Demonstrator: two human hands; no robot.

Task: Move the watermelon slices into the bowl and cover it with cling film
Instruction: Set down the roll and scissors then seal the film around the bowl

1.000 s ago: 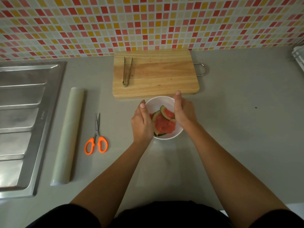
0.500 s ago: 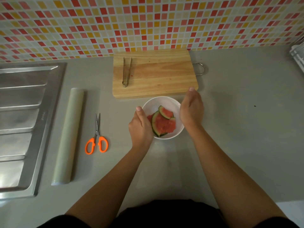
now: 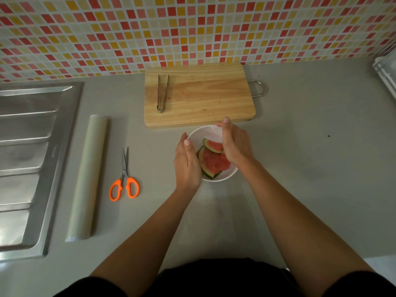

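The watermelon slices [image 3: 214, 162] lie piled in the bowl [image 3: 211, 132]: thin wedges of wet, grainy red flesh edged with a pale band and dark green rind, one leaning over another. The bowl is round, smooth and glossy white, and stands on a matte grey counter [image 3: 300, 168]. Whether film lies over it cannot be made out.

The left hand [image 3: 186, 163] rests against the bowl's left side, its fingers straight and pressed together, gripping nothing. The right hand [image 3: 235, 144] lies over the bowl's right rim, fingers stretched towards the far edge and likewise unclenched; its lower fingers are hidden.

Just beyond the bowl sits a rectangular cutting board [image 3: 203, 97] of pale, striped wood with a wire loop handle [image 3: 258, 88], and slim metal tongs [image 3: 161, 93] lie on it. Left of the bowl are scissors [image 3: 124, 183] with orange plastic handles and steel blades. Further left is the long, cloudy cylinder of the cling film roll [image 3: 87, 179], then a ribbed steel sink drainer [image 3: 27, 157]. Behind everything rises a wall of small red, orange and cream mosaic tiles [image 3: 192, 28].
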